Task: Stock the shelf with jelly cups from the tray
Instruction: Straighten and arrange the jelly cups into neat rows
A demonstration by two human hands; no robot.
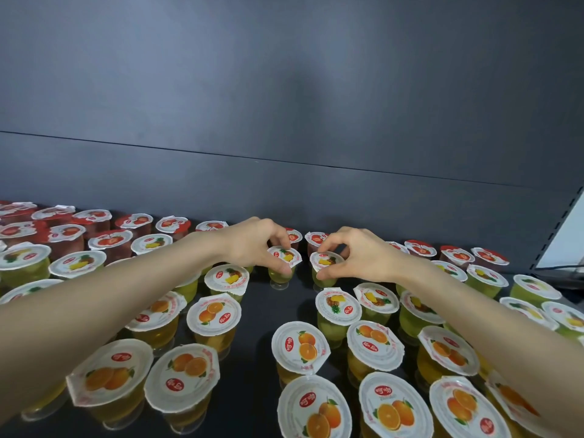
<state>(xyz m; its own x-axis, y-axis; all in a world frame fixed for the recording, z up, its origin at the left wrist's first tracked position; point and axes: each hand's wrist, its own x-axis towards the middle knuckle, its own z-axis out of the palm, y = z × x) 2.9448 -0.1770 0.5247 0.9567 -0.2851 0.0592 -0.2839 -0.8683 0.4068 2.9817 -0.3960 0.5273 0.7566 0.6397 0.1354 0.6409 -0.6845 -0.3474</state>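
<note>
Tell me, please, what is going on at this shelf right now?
A person is stocking a dark shelf. The left hand grips one pineapple cup by its lid rim, and the right hand grips a second pineapple cup beside it, both in the middle row's gap. Strawberry cups stand behind, orange cups in front.

Two bare, slim forearms from the frame's lower corners. Bare left hand (252, 246) and bare right hand (358, 257) mid-frame, long-fingered.
</note>
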